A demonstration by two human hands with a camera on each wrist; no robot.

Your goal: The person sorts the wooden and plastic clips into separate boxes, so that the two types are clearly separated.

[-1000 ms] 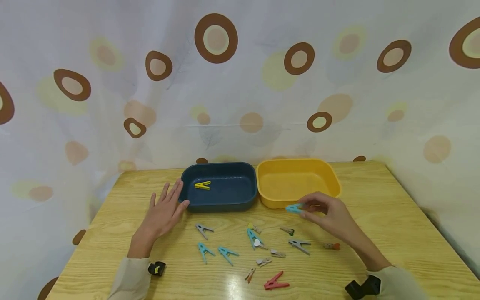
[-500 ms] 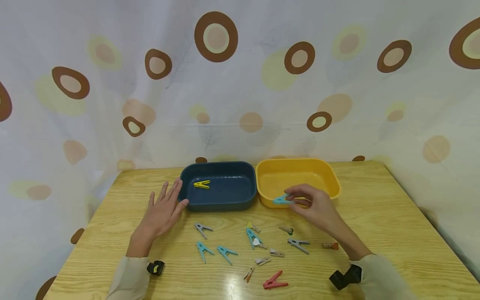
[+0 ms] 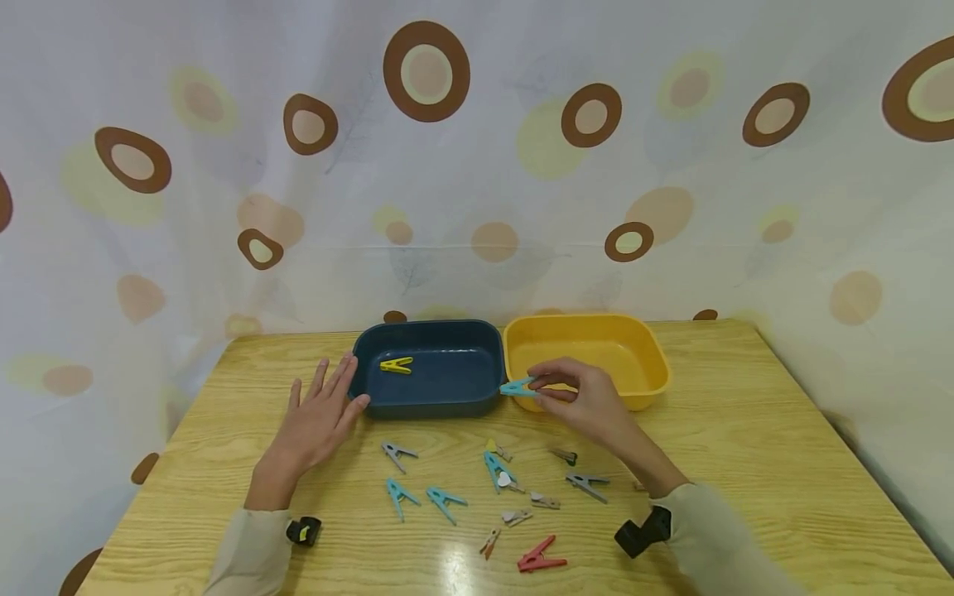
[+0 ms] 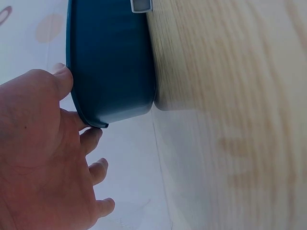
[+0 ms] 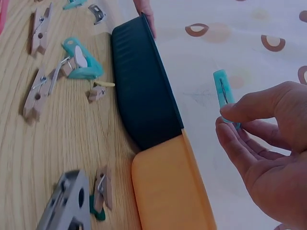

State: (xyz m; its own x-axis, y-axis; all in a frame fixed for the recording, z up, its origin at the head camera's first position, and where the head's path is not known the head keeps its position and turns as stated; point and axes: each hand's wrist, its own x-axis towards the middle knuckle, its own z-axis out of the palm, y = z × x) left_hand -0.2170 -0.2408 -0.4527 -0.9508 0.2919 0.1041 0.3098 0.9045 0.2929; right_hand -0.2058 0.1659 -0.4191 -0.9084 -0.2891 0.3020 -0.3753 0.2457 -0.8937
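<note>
"What does the right hand (image 3: 585, 406) have?"

"Its grip is narrow: thumb and fingertips pinch a turquoise clothespin (image 3: 516, 387). In the head view it overlaps the near corners where the navy basin (image 3: 428, 410) and yellow basin (image 3: 648, 399) meet."

"And from the right wrist?"

"It shows apart from both rims, wire spring visible. Only the head view catches the yellow clothespin (image 3: 396, 365) inside the navy basin."

"The left hand (image 3: 313, 426)?"

"Fingers spread at that basin's left end; the left wrist view shows its thumb touching the rim."

"Room to move?"

"A narrow strip of counter (image 3: 753, 472) separates the basins from the scattered clothespins (image 3: 443, 498). A wider stretch runs from the yellow basin to the counter's right edge; a patterned curtain (image 3: 447, 182) backs the far edge."
</note>
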